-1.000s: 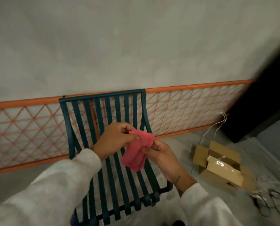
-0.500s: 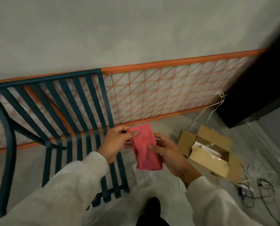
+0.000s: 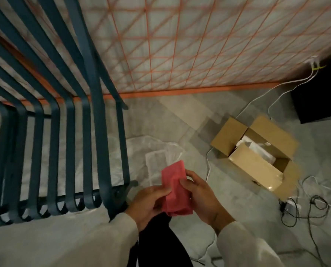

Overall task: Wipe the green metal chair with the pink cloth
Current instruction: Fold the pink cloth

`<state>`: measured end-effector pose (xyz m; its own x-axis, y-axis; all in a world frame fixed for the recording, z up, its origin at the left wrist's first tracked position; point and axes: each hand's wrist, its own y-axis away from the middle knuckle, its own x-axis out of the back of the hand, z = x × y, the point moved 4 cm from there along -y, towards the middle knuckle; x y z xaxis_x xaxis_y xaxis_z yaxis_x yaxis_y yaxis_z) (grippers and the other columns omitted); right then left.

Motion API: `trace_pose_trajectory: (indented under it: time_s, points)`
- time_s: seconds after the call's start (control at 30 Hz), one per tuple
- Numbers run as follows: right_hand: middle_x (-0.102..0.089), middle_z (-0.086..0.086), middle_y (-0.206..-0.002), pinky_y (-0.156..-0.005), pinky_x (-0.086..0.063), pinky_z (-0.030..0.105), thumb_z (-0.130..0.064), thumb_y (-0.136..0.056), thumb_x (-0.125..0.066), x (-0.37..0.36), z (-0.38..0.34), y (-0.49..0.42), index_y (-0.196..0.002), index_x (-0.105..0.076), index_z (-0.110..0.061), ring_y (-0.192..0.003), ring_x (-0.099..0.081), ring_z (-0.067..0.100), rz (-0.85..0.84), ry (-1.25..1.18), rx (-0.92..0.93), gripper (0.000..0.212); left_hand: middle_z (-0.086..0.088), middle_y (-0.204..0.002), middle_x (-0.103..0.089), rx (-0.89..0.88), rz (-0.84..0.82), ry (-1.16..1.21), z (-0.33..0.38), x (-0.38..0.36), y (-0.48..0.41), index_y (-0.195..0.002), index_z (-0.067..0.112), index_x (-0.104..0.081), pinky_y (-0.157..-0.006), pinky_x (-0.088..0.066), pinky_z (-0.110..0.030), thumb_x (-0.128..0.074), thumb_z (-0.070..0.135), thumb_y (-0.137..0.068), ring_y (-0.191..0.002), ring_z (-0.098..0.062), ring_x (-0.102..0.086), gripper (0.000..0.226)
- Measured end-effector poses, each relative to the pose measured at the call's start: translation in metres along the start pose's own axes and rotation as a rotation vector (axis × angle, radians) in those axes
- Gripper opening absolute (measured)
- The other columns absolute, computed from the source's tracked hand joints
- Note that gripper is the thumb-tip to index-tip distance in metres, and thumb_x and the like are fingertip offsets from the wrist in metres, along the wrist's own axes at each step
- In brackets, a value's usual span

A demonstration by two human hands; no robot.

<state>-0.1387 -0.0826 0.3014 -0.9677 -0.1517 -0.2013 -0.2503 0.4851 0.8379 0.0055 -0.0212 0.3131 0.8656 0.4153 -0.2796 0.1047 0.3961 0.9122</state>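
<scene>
The green metal chair [image 3: 101, 135], made of dark slats, fills the left half of the view, its seat front edge near the bottom left. A folded pink cloth [image 3: 175, 189] is held upright between both hands, to the right of the chair and clear of it. My left hand [image 3: 151, 203] pinches the cloth's left edge with thumb and fingers. My right hand [image 3: 203, 197] grips its right side, thumb across the front. Both sleeves are pale grey.
An open cardboard box [image 3: 257, 157] sits on the grey floor at the right, with white and black cables [image 3: 305, 207] around it. Clear plastic wrapping [image 3: 157, 151] lies on the floor ahead. An orange lattice fence [image 3: 180, 45] runs along the back. My dark trouser leg [image 3: 160, 243] is below.
The view has tilted down and shifted right, so the chair moved to the left and nearer. The hands stayed together on the cloth, which is now folded narrower and held off the chair.
</scene>
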Motion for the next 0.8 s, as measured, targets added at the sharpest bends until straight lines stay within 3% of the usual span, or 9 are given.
trace_pose_trajectory:
  time_s: [0.07, 0.17, 0.3, 0.5, 0.7, 0.8]
  points:
    - [-0.065, 0.023, -0.119, -0.097, -0.046, 0.062, -0.007, -0.092, -0.059, 0.013, 0.024, -0.034, -0.121, -0.063, -0.018, -0.110, -0.063, 0.041, -0.006, 0.011, -0.039, 0.032, -0.013, -0.107, -0.075, -0.015, 0.044, -0.012, -0.017, 0.010, -0.037, -0.117, 0.009, -0.064, -0.074, -0.059, -0.034, -0.070, 0.013, -0.085, -0.096, -0.027, -0.073, 0.033]
    - [-0.069, 0.017, -0.115, -0.088, -0.052, 0.052, 0.003, -0.088, -0.055, 0.031, 0.065, -0.102, -0.123, -0.061, -0.025, -0.107, -0.065, 0.037, -0.002, 0.097, -0.099, 0.045, -0.010, -0.103, -0.076, -0.024, 0.103, 0.028, -0.046, 0.029, -0.107, -0.117, 0.016, -0.062, -0.064, -0.059, -0.029, -0.067, 0.011, -0.088, -0.089, -0.025, -0.075, 0.030]
    - [-0.072, 0.012, -0.109, -0.076, -0.057, 0.042, 0.006, -0.088, -0.052, 0.045, 0.115, -0.186, -0.127, -0.058, -0.026, -0.099, -0.069, 0.030, 0.008, 0.164, -0.175, 0.051, -0.007, -0.098, -0.077, 0.028, 0.179, 0.059, -0.086, 0.057, -0.183, -0.123, 0.020, -0.060, -0.064, -0.057, -0.026, -0.064, 0.012, -0.089, -0.087, -0.021, -0.074, 0.035]
    - [-0.070, 0.012, -0.114, -0.076, -0.055, 0.038, 0.008, -0.087, -0.052, 0.049, 0.168, -0.288, -0.132, -0.055, -0.023, -0.103, -0.067, 0.030, -0.003, 0.194, -0.188, 0.054, -0.013, -0.107, -0.072, 0.003, 0.322, 0.044, -0.106, 0.096, -0.275, -0.129, 0.019, -0.053, -0.059, -0.056, -0.022, -0.064, 0.005, -0.089, -0.084, -0.020, -0.073, 0.043]
    - [-0.068, 0.010, -0.113, -0.072, -0.054, 0.036, 0.008, -0.083, -0.050, 0.039, 0.190, -0.361, -0.134, -0.052, -0.025, -0.100, -0.066, 0.027, -0.009, 0.258, -0.150, 0.061, 0.000, -0.125, -0.066, -0.080, 0.459, -0.159, -0.123, 0.123, -0.322, -0.134, 0.025, -0.056, -0.101, -0.049, -0.039, -0.072, 0.023, -0.084, -0.112, -0.017, -0.063, 0.053]
    - [-0.066, 0.012, -0.116, -0.077, -0.054, 0.039, 0.009, -0.081, -0.049, 0.027, 0.191, -0.388, -0.134, -0.051, -0.024, -0.103, -0.063, 0.028, -0.019, 0.280, -0.126, 0.063, 0.003, -0.119, -0.068, -0.094, 0.550, -0.309, -0.126, 0.134, -0.327, -0.127, 0.031, -0.061, -0.102, -0.048, -0.043, -0.067, 0.018, -0.085, -0.111, -0.017, -0.064, 0.044]
